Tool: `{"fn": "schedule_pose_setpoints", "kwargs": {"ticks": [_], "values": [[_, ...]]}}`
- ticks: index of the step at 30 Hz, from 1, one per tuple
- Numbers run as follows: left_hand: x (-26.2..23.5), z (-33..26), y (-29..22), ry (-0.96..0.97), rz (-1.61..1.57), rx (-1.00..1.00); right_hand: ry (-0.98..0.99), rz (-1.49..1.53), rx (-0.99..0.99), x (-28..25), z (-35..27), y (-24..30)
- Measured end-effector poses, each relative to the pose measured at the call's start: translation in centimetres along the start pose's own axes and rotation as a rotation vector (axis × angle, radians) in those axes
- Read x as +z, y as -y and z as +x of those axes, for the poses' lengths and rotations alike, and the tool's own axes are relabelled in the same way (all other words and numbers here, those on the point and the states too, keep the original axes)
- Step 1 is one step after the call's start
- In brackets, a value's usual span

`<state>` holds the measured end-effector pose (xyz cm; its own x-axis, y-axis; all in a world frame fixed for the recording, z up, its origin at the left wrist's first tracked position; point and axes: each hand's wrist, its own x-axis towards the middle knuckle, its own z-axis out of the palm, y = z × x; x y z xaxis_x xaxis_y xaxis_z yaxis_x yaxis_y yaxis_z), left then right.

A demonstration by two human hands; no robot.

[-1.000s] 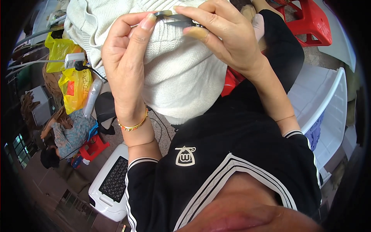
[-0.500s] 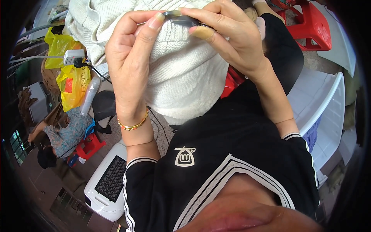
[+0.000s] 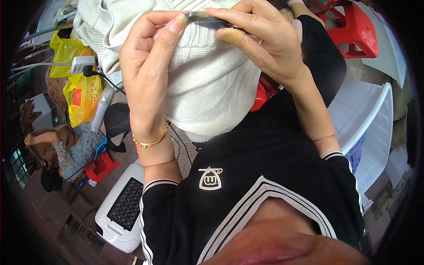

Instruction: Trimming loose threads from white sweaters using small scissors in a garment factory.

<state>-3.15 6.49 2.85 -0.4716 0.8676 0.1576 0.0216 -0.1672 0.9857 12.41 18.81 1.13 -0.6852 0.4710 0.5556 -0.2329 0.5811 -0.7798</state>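
Dark metal tool, narrow, between the two grips at top centre; partly covered by fingers. Right grip closed on it, thumb below, forefinger above; tan wrap on that thumb. Left grip pinched narrow at the tool's other end, a small grey strip at its fingertips; cannot tell whether the strip carries lettering. Cream knit garment directly beneath and between both grips, ribbed band uppermost. Beaded bracelet on the left wrist.

Markings: black shirt, nearer the body than the grips, bears a pale emblem with a letter-like figure. Left of the left grip, a yellow bag with dark handwritten characters and a red patch. White power block just above that bag, faint marks too small to read.

Farther out: right of the right grip, a red stool; below it, a white tub with purple cloth. Well left of the left grip, a seated co-worker in patterned clothing.
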Motion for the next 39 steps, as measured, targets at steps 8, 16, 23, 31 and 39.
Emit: {"fn": "schedule_pose_setpoints", "kwargs": {"ticks": [8,16,23,31,39], "values": [[-0.1,-0.1,0.1,0.012,0.036,0.008,0.002,0.027,0.012,0.6,0.5,-1.4],[-1.6,0.9,0.6,0.029,0.067,0.007,0.022,0.099,0.059,0.1,0.3,-0.4],[1.1,1.8,-4.8,0.102,-0.001,-0.341,0.171,0.288,0.511,0.2,0.6,-3.1],[-5.0,1.5,-3.1,0.271,0.851,0.224,-0.139,0.391,0.349,-3.4,-1.7,-3.9],[-3.6,-0.8,-5.8,0.115,0.527,0.081,-0.243,0.632,0.194,-5.4,-1.8,-0.4]]}}
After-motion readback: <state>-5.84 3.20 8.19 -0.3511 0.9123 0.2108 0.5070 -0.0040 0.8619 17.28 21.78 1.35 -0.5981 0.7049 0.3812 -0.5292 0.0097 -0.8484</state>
